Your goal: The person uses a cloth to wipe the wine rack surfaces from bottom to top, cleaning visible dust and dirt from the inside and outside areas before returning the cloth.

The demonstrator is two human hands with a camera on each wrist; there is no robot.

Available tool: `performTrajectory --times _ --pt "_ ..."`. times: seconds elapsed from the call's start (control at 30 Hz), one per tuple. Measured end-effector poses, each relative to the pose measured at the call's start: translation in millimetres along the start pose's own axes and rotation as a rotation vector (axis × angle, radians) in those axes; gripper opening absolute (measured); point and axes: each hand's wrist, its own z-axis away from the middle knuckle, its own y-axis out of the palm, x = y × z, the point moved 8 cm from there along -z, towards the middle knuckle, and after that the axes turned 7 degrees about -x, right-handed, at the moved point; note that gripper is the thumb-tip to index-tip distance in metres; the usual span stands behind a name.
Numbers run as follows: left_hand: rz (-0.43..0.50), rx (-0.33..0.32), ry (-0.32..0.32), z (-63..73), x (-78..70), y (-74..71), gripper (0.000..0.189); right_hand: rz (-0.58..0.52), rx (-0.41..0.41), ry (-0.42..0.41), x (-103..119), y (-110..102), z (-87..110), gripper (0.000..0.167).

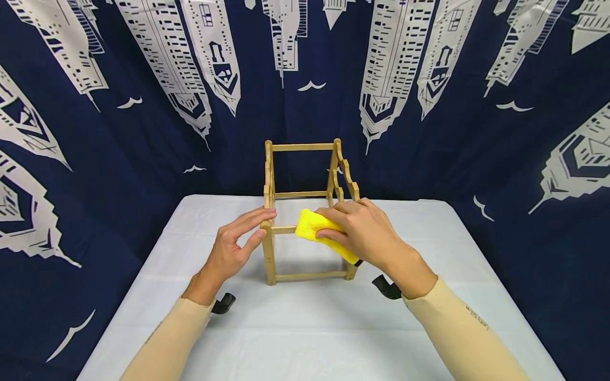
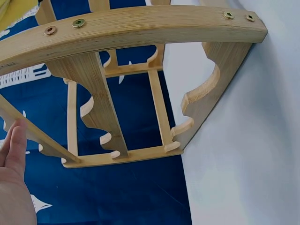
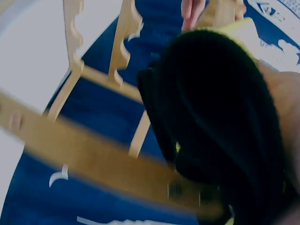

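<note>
No text can be read; the dark lettering [image 1: 477, 317] on the right sleeve [image 1: 459, 338] is too small to make out.

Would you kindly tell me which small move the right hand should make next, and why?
I'd probably have the right hand slide the yellow cloth along the front rail toward the left hand: in the head view the cloth hides the rail's right part while its left part shows, and the left hand, at the side of the wooden rack, seems placed to steady it.
</note>
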Motion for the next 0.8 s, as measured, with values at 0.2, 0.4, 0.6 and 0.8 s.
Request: performTrajectory --times 0.2,0.4,0.6,0.8 --pt "0.003 0.009 -0.008 -0.2 1.1 1.3 0.047 -0.041 0.042 0.034 -26 -17 18.5 0.049" --pt "-0.008 0.021 -0.022 1.2 1.1 2.1 0.052 -0.056 0.031 0.031 -27 -16 22.8 0.048" --pt "-0.032 0.019 -0.015 3.4 -1.7 2.4 0.056 -0.041 0.000 -0.004 -9 -11 14.4 0.045" --pt "-0.045 0.034 -0.008 3.4 -2.8 1.4 0.058 -0.051 -0.022 -0.041 14 2 -3.1 0.045"
